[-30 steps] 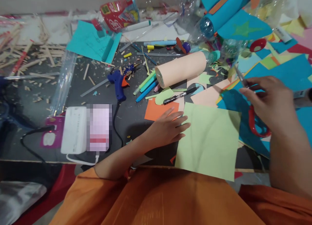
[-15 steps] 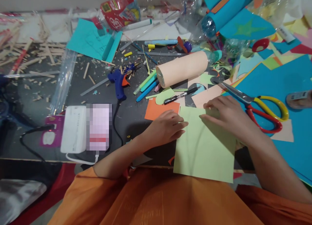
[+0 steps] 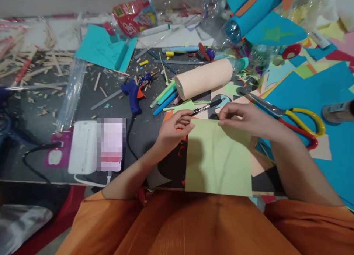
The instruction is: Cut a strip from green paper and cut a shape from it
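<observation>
Pinching the top edge of the pale green sheet (image 3: pixel 221 159) in the right hand (image 3: pixel 242 116), thumb and fingertips together there, just right of that edge's middle. With the left hand (image 3: pixel 175 128), reaching the sheet's upper left corner, thumb tip right at it and fingers curled above; hard to tell whether clamped on the paper or merely touching. Spread below both hands in the lower middle of the frame: the sheet itself, hanging down from the grip toward the orange shirt (image 3: pixel 193 229), lower edge out past the table's front edge, a shadow along the left side.

Just above the left fingers, a black pen (image 3: pixel 207 107), slanting up to the right; beneath that hand, partly covered, a piece of orange paper (image 3: pixel 167 116). Farther up, in the upper middle, a peach-coloured tube (image 3: pixel 206 77) lying slantwise, with markers (image 3: pixel 166 97) by its left end. To the right of the right hand, scissors (image 3: pixel 300 120) lying with blades toward the upper left, yellow and red handles toward the right, near a large blue sheet (image 3: pixel 337 155). Left of centre, a blue glue gun (image 3: pixel 134 98); at lower left, a white box (image 3: pixel 83 148) beside a phone (image 3: pixel 112 144), screen pixelated.
</observation>
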Motion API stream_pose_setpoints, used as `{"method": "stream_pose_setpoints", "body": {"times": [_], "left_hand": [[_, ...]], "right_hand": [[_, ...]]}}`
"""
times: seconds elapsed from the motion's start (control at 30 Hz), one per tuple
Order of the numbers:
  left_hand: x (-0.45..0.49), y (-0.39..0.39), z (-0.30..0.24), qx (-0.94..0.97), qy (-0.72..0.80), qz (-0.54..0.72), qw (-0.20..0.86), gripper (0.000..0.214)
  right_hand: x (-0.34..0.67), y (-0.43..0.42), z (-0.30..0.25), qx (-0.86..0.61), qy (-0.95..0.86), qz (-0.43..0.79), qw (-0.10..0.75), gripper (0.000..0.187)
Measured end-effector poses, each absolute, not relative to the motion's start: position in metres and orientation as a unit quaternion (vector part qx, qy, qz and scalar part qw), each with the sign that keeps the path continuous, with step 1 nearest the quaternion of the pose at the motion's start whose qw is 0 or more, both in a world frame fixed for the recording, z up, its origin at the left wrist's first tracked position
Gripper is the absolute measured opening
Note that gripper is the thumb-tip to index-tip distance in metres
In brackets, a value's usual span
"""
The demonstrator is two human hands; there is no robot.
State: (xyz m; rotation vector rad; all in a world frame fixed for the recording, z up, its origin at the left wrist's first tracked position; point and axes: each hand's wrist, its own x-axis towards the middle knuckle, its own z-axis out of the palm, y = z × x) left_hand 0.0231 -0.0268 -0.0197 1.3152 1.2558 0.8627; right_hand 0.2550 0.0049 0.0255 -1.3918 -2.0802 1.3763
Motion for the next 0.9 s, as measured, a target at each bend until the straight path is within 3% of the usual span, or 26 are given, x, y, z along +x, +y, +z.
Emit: {"method": "stream_pose_setpoints", "body": {"times": [0.17, 0.33, 0.7, 0.9], "left_hand": [[0.021, -0.022, -0.020, 0.506, 0.539, 0.391, 0.548, 0.015], [0.022, -0.023, -0.016, 0.523, 0.537, 0.396, 0.530, 0.009], [0.020, -0.029, -0.019, 0.625, 0.510, 0.414, 0.423, 0.022], [0.022, -0.028, -0.013, 0.528, 0.527, 0.419, 0.518, 0.016]], "right_hand": [[0.246, 0.017, 0.030, -0.486, -0.727, 0.455, 0.168, 0.030], [0.240, 0.023, 0.040, -0.505, -0.748, 0.409, 0.134, 0.034], [0.231, 0.023, 0.029, -0.373, -0.779, 0.505, -0.002, 0.039], [0.229, 0.022, 0.030, -0.367, -0.773, 0.518, -0.009, 0.037]]}}
